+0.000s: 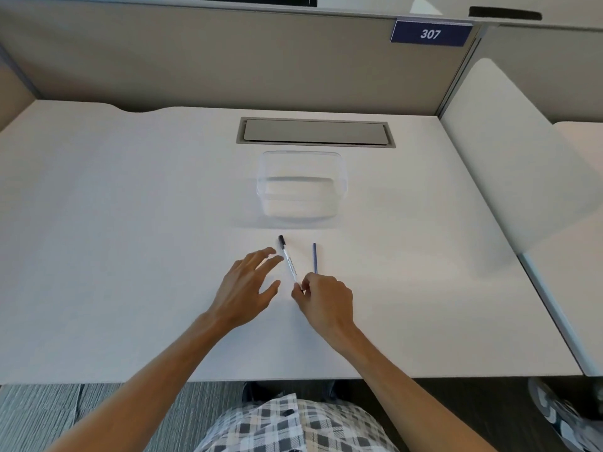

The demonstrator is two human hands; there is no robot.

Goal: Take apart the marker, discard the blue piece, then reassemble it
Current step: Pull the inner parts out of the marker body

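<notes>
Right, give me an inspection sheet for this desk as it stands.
Surface: white desk, bare apart from the items below.
Job's things: white marker with black cap lies on the desk, cap pointing away; thin blue piece lies apart to its right; clear plastic container behind them, nothing seen inside.
Clutter: nothing seen.
Grippers: left hand open, fingers spread beside the marker; right hand pinching the marker's near end.
Cables: nothing seen; grey cable hatch closed.
Surroundings: beige partition with sign 307, carpet floor.
</notes>
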